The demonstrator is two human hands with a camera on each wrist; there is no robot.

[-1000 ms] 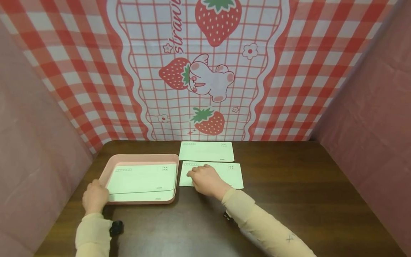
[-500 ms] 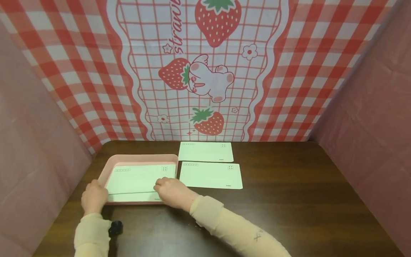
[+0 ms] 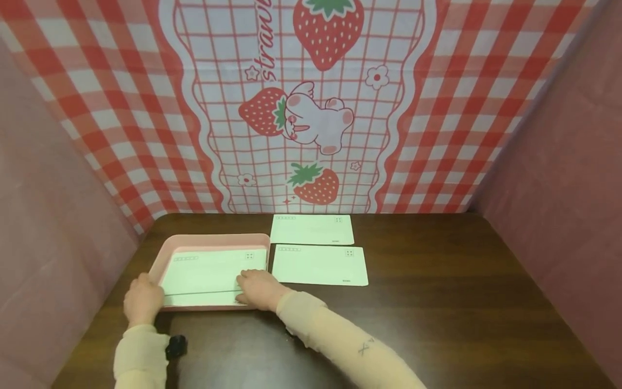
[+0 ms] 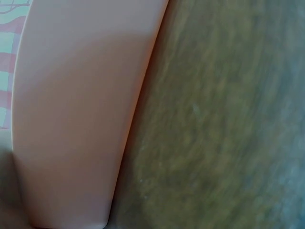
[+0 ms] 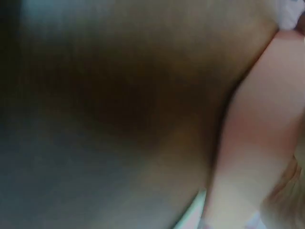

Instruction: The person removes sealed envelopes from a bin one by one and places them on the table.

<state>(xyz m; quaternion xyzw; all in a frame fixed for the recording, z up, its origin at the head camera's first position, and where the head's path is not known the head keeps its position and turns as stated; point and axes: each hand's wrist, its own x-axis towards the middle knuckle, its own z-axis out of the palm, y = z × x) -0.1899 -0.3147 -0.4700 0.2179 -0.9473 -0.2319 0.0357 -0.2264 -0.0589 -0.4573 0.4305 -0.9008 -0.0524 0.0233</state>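
My left hand (image 3: 143,300) grips the left edge of a shallow pink tray (image 3: 218,239), whose outer side also fills much of the left wrist view. In the tray lie white envelopes, an upper envelope (image 3: 209,271) over a lower one (image 3: 199,299) that shows along the front. At the tray's right front, my right hand (image 3: 259,289) has its fingertips on the envelopes near their right ends. Whether it pinches one I cannot tell. In the right wrist view, the tray wall (image 5: 259,119) runs beside part of the hand.
Right of the tray, two envelopes lie flat on the brown wooden table (image 3: 437,302): a back envelope (image 3: 311,230) and a front envelope (image 3: 318,266). A checked strawberry cloth (image 3: 311,108) hangs behind, with pink cloth at both sides.
My right hand has moved left, away from the front envelope on the table, and now touches the envelopes in the tray. The left hand has stayed at the tray's left edge.
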